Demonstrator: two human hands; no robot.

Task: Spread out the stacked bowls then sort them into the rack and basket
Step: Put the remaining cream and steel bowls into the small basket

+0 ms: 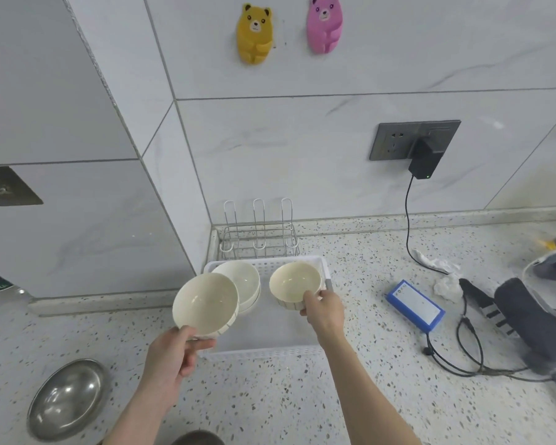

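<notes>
Cream bowl [205, 304] tilts in the left hand [170, 354], pinched at its rim above the white basket [326, 277]. The right hand [325, 311] holds a second bowl [294, 285] in a rim-pinching grip; stacked bowls [243, 281] sit in the basket.

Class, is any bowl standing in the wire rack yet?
No: the wire rack holds nothing, while each hand holds a bowl over the white basket.

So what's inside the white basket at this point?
In the white basket, a short stack of cream bowls sits at the back left. The bowl in the left hand and the one in the right hand cover part of its floor.
</notes>
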